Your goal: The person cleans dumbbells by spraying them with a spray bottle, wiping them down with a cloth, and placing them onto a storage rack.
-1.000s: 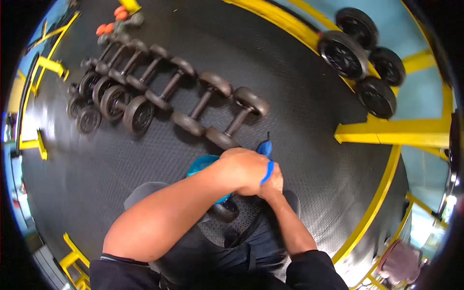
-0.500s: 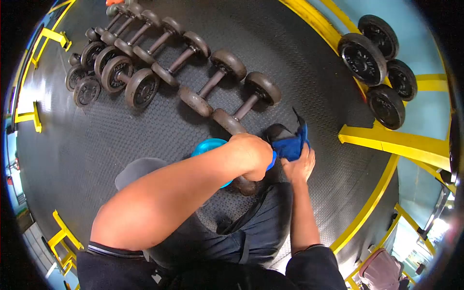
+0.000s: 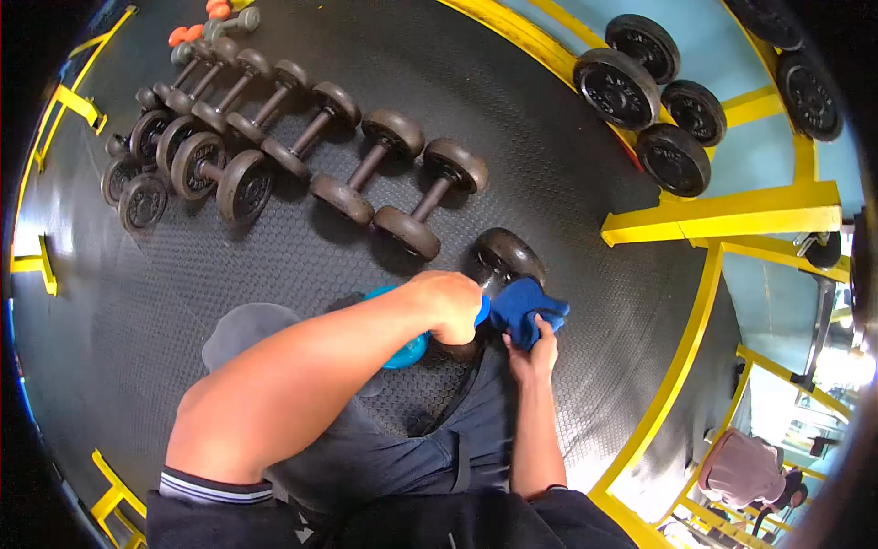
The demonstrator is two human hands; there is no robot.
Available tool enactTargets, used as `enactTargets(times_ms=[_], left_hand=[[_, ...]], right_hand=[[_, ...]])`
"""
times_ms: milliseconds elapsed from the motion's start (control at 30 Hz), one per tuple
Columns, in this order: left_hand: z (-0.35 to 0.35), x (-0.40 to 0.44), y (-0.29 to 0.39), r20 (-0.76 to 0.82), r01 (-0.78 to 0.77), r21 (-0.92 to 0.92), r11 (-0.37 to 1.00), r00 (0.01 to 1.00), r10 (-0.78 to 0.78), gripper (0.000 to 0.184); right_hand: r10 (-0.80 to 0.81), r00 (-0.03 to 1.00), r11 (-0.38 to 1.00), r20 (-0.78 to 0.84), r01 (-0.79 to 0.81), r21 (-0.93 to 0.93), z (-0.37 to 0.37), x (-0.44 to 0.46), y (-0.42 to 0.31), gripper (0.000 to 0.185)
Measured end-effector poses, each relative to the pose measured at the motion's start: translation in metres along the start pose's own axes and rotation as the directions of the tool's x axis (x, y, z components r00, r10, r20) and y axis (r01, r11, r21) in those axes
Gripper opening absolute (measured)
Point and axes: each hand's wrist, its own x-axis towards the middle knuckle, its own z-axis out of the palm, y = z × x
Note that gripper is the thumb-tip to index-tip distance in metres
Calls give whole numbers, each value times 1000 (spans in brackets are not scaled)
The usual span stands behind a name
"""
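My left hand [image 3: 450, 306] reaches across in front of me, its fingers wrapped round what looks like a spray bottle. The blue nozzle [image 3: 482, 310] pokes out past the hand, and its teal body [image 3: 409, 353] is partly hidden behind my forearm. In my right hand [image 3: 535, 355] is a bunched blue cloth [image 3: 526, 309], pinched between thumb and fingers. Both hands are over a dumbbell [image 3: 510, 253] on the floor. The cloth and my left hand cover most of its handle and near end. Whether the cloth touches it, I cannot tell.
Several dark dumbbells [image 3: 428, 199] lie in a row on the black rubber floor [image 3: 302, 247], stretching to the far left. To the right stands a yellow rack [image 3: 722, 217] with weight plates [image 3: 616, 89]. A grey rounded shape [image 3: 245, 331] is beside my left leg.
My view has shifted right, so the dumbbells appear further left. The cloth is now bunched closer to my left hand, and more of the dumbbell's far end shows.
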Motion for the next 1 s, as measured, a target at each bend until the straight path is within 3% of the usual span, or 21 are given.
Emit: enactTargets(times_ms=[33,133,200,233,267,333,533,600,633,733,767,967,1000], left_hand=[[6,5,4,3,-11,8,1000,1000,11,31],[17,22,20,-52,-39,-15,999,998,39,31],[21,31,22,-285,-136,-123,983,954,97,26],[22,37,22,-296,-145,-110,983,949,107,26],[24,41,22,-283,-153,-97,984,952,120,26],[8,30,31,-54,-53,4,999,997,54,26],[-5,25,9,-14,20,44,999,1000,-20,25],[-4,21,4,-50,-36,94,995,998,41,28],[-6,20,5,-39,-31,92,995,999,35,32],[-9,17,13,-62,6,95,995,998,0,29],[-15,14,17,-39,17,80,997,999,-14,29],[-6,23,13,-21,1,-25,1000,1000,-1,30],[-9,23,12,-5,0,-21,1000,1000,0,30]], right_hand=[[198,979,959,46,-203,197,-4,-2,3,31],[258,947,956,193,-279,92,-8,-35,14,33],[274,936,948,222,-302,102,-12,-37,19,34],[270,936,946,226,-301,120,-14,-35,16,35],[268,939,943,217,-301,140,-13,-30,13,35],[263,945,942,194,-295,158,-8,-24,9,34],[281,939,911,198,-326,251,26,49,53,24],[296,940,894,166,-335,298,38,84,67,23],[334,914,848,230,-398,350,35,115,95,29],[319,860,722,398,-492,486,71,111,92,44],[305,911,760,276,-408,506,84,105,90,57],[352,897,711,266,-441,548,41,121,103,38],[340,923,780,179,-383,495,32,117,95,29]])
